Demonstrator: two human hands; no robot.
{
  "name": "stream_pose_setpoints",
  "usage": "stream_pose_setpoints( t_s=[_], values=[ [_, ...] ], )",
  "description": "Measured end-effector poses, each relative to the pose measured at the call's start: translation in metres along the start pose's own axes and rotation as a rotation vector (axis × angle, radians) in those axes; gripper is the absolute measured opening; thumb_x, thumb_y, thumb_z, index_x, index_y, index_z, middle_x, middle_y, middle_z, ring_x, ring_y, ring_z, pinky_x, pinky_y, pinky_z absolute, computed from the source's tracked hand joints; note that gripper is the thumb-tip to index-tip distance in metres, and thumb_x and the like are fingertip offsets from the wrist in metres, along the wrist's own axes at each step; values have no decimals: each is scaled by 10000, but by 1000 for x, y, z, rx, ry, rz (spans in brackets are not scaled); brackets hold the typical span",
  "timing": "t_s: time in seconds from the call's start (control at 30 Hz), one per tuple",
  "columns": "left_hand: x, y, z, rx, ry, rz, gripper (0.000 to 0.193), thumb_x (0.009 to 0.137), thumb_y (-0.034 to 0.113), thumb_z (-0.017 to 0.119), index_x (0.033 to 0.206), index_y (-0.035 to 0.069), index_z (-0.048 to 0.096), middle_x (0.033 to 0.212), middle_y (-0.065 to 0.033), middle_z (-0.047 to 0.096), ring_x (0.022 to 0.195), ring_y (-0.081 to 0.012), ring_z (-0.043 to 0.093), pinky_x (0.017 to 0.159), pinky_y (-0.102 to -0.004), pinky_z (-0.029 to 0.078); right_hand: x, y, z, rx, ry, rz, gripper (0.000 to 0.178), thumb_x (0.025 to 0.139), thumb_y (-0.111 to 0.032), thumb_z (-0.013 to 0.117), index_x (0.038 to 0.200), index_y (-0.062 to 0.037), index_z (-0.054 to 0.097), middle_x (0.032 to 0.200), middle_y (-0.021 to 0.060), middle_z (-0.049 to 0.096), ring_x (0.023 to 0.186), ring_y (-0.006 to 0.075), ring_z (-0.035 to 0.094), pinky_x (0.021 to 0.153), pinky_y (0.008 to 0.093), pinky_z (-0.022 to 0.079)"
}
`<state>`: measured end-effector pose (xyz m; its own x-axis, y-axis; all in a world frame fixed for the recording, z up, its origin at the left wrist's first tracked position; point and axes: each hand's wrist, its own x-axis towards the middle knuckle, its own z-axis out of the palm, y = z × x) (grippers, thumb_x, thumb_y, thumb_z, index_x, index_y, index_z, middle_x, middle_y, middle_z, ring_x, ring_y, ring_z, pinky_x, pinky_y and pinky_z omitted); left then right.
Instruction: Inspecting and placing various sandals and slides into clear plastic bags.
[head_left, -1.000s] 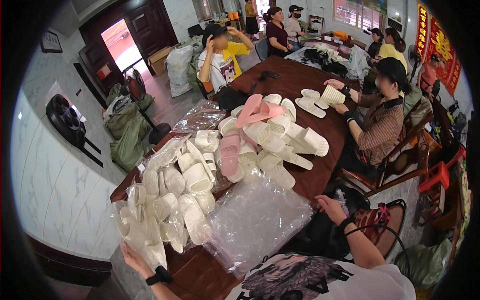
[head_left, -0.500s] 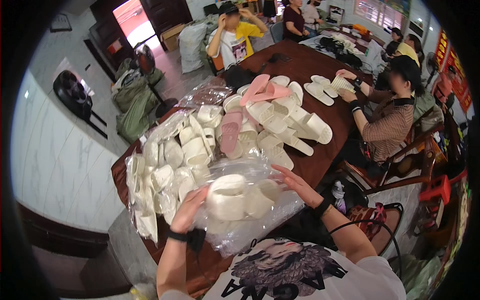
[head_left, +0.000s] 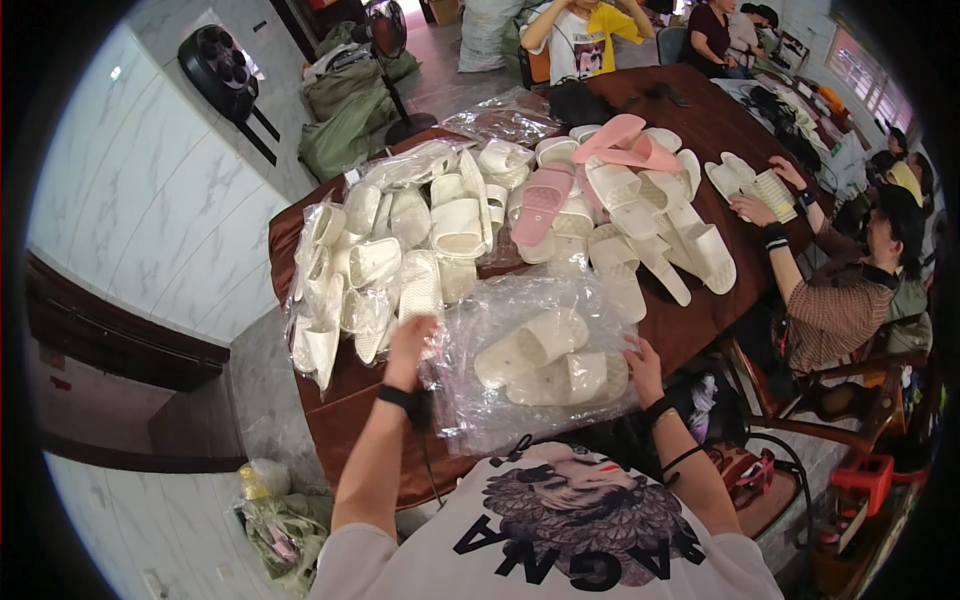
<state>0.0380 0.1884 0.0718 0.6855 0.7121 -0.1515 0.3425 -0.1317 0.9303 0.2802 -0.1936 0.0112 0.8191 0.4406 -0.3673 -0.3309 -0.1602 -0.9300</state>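
Since a second ago, both hands have come in from the table edge to meet at a clear plastic bag (head_left: 535, 370) holding a pair of cream slippers (head_left: 545, 355), which now lies flat on the brown table (head_left: 690, 320) right in front of the person. Left hand (head_left: 412, 335) rests at the bag's left edge with fingers curled on the plastic; whether it pinches the film or only presses it cannot be told. Right hand (head_left: 643, 362) lies against the bag's right edge, fingers spread and touching the plastic (the grip itself is hidden by glare). Between the two hands, the slippers lie side by side inside the bag, one nearer the person and one farther.

Just beyond the left hand, a heap of bagged cream slippers (head_left: 385, 265) crowds the table's left end, touching the bag's far left corner. Farther out, loose cream slippers (head_left: 650, 235) and a few pink slippers (head_left: 580, 170) lie piled across the middle of the table. At the right side of the table a seated person (head_left: 850, 290) in a striped top reaches toward another pair (head_left: 750, 185), well apart from the bag.
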Motion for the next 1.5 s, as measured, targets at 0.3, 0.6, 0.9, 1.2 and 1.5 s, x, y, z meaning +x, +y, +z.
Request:
stream_pose_setpoints(
  t_s=[0.3,0.6,0.9,1.2,1.5],
  values=[
    [-58,-43,126,289,284,137,464,879,184,643,1295,12,527,1062,-126,638,954,-220,597,855,-354,469,21,15,-11,-264,95,-107,277,917,-119,548,1175,-36,608,967,120,687,843,190,651,764,319,505],
    [-67,14,91,-720,-191,-307,256,918,183,627,1086,-10,629,756,-11,616,742,-104,601,703,-256,471,14,18,-3,-230,155,-243,231,951,-134,533,1125,-32,646,839,22,638,751,103,574,660,255,473],
    [-102,51,59,-412,-212,-76,214,931,111,591,1037,-60,662,874,-59,670,808,-152,631,798,-287,494,11,9,-3,-318,258,-239,202,935,-109,528,1059,-19,661,820,17,647,710,101,568,639,268,475],
    [-108,8,72,-781,-717,-409,486,942,249,593,1359,26,483,1213,-152,615,1036,-270,606,899,-384,472,7,1,6,-552,206,-200,255,929,-233,543,1059,-41,649,928,176,687,890,323,671,777,388,508],
    [-68,-7,131,-594,-1044,-198,665,990,251,506,1530,153,131,1439,-228,408,1186,-337,544,1032,-425,419,11,19,-2,-604,130,-364,234,887,-224,576,1071,-113,671,959,187,676,916,357,653,803,416,507]
  ],
)
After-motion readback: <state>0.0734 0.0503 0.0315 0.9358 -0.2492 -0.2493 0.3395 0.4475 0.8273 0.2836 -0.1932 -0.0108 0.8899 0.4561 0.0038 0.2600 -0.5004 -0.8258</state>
